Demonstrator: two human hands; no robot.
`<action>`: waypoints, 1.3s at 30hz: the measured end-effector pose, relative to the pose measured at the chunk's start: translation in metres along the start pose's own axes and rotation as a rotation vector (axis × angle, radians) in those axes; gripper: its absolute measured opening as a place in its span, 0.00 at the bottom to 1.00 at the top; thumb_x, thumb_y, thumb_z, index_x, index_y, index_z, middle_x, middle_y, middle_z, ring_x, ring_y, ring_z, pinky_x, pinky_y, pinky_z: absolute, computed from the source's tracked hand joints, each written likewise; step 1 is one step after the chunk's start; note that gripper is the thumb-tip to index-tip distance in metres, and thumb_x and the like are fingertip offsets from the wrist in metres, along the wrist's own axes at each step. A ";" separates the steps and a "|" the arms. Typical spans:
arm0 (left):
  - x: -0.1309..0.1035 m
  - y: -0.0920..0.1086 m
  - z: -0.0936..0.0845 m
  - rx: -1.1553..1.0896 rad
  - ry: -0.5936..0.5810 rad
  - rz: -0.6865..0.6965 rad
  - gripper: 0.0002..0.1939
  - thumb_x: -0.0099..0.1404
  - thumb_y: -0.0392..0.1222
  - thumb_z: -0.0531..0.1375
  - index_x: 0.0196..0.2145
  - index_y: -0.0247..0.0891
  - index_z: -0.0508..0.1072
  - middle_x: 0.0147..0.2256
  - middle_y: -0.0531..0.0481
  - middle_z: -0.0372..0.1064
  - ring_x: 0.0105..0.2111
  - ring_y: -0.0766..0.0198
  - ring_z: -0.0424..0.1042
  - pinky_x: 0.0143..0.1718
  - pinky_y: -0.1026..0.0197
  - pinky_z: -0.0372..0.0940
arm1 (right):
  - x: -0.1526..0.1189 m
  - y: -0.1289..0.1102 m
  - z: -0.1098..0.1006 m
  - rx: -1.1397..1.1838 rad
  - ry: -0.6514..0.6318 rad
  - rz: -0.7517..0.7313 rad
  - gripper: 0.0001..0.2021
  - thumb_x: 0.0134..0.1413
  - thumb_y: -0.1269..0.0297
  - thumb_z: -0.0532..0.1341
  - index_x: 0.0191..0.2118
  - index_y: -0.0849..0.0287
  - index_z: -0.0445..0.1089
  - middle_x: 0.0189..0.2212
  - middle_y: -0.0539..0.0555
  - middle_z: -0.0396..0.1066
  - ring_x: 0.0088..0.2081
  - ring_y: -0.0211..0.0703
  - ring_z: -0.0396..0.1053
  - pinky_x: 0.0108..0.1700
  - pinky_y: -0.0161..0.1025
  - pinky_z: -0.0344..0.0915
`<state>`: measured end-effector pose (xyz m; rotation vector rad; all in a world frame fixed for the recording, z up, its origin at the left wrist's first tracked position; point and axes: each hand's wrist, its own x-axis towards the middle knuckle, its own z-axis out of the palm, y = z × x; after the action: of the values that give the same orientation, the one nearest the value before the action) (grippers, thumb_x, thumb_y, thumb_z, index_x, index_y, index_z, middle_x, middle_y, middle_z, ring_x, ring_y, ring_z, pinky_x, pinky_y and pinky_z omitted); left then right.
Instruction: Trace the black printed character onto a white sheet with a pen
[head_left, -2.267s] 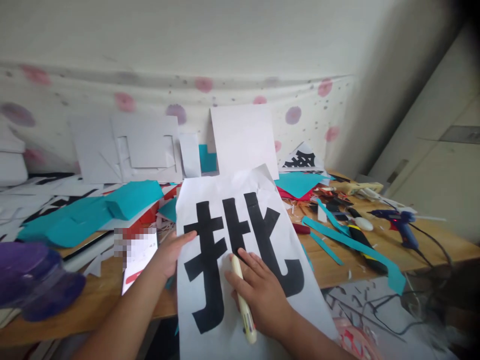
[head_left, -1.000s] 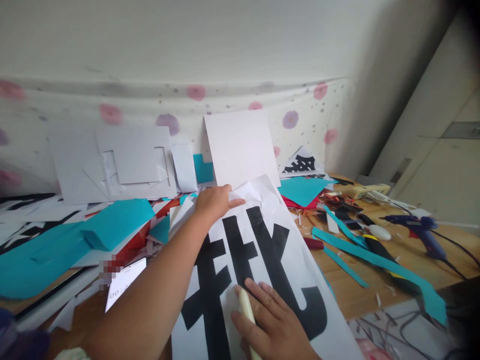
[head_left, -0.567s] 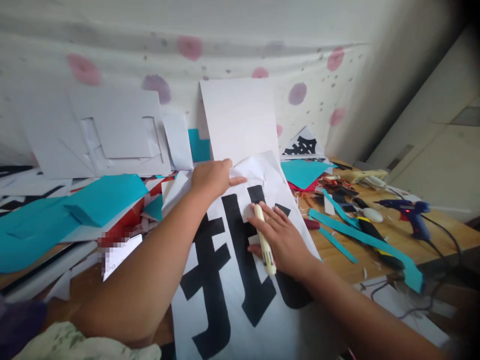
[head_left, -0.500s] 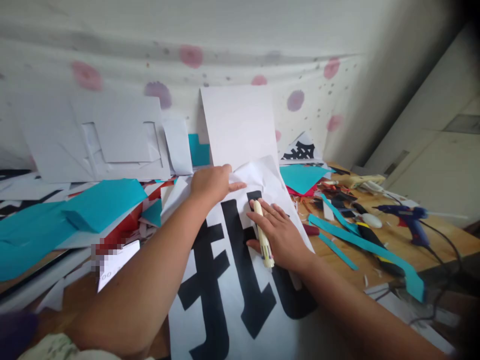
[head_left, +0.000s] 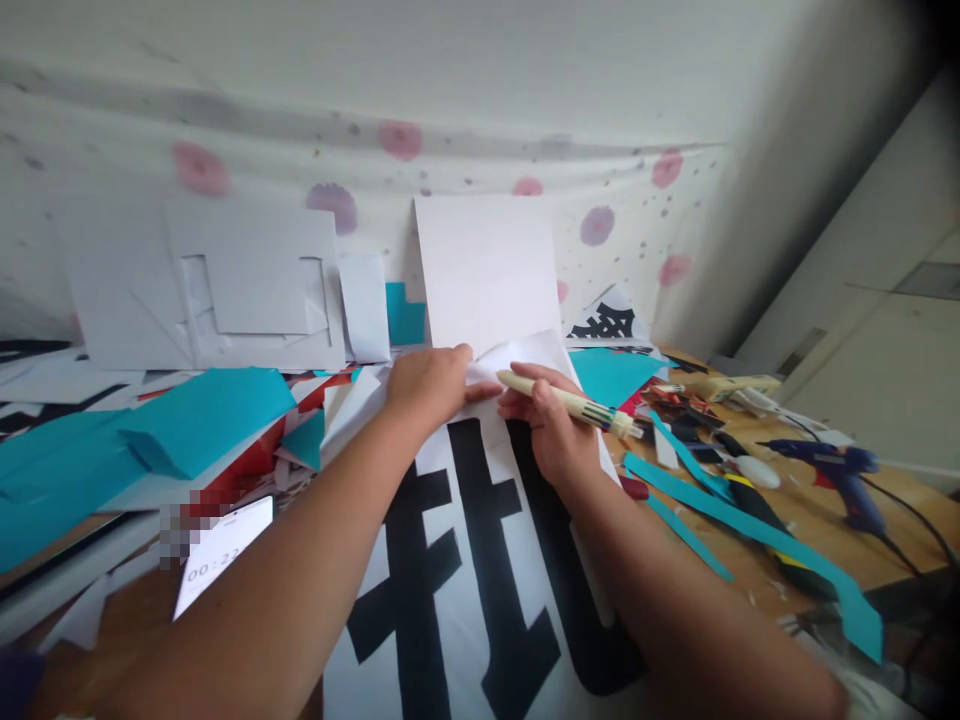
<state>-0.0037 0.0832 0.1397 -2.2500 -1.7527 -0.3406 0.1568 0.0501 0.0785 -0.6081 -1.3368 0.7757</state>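
Note:
A large white paper sheet [head_left: 466,560] printed with thick black character strokes lies in front of me, its far end wrinkled. At that far end my left hand [head_left: 433,385] has its fingers curled over the sheet and its thumb pointing right. My right hand [head_left: 555,425] is closed around a cream multi-colour pen [head_left: 574,402] just to the right, above the sheet. The pen's narrow end points left, near my left thumb. Behind both hands a blank white board [head_left: 487,265] leans against the wall cloth.
Teal paper [head_left: 210,410] and a lit phone [head_left: 225,555] lie left. Cut white boards [head_left: 259,260] stand at the back. On the right are teal strips [head_left: 757,525], a black-and-yellow tool [head_left: 754,497] and a blue glue gun [head_left: 832,465] with its cord.
My right hand has lifted from lying spread on the sheet and moved up toward my left hand. The pen has swung from upright to pointing left. My left hand stays on the sheet.

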 end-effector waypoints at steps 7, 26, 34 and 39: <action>-0.001 0.001 0.000 -0.053 -0.001 -0.025 0.31 0.60 0.73 0.51 0.40 0.43 0.72 0.34 0.44 0.76 0.37 0.45 0.75 0.31 0.54 0.60 | -0.008 0.005 -0.010 -0.141 0.063 0.023 0.09 0.54 0.57 0.64 0.31 0.57 0.70 0.18 0.46 0.71 0.18 0.35 0.65 0.19 0.31 0.60; -0.006 -0.002 -0.003 -0.119 0.003 0.003 0.30 0.52 0.70 0.60 0.41 0.45 0.71 0.38 0.48 0.76 0.39 0.49 0.74 0.30 0.55 0.59 | -0.004 0.005 -0.023 -0.535 0.166 -0.003 0.10 0.44 0.59 0.68 0.23 0.56 0.67 0.17 0.47 0.69 0.20 0.39 0.66 0.23 0.35 0.60; -0.005 -0.002 -0.001 -0.091 0.003 0.006 0.28 0.54 0.70 0.59 0.39 0.44 0.70 0.39 0.47 0.76 0.38 0.50 0.74 0.28 0.56 0.57 | -0.005 0.004 -0.020 -0.585 0.189 -0.021 0.10 0.43 0.58 0.68 0.23 0.56 0.67 0.17 0.47 0.69 0.20 0.39 0.66 0.22 0.35 0.60; -0.005 -0.002 0.000 -0.108 0.012 0.010 0.29 0.53 0.70 0.60 0.41 0.44 0.71 0.38 0.47 0.75 0.39 0.50 0.74 0.28 0.57 0.56 | -0.004 0.001 -0.019 -0.577 0.158 -0.025 0.12 0.43 0.58 0.66 0.20 0.56 0.65 0.16 0.47 0.68 0.19 0.38 0.64 0.22 0.35 0.59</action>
<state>-0.0073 0.0792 0.1381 -2.3246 -1.7555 -0.4566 0.1754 0.0487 0.0724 -1.0810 -1.4185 0.3018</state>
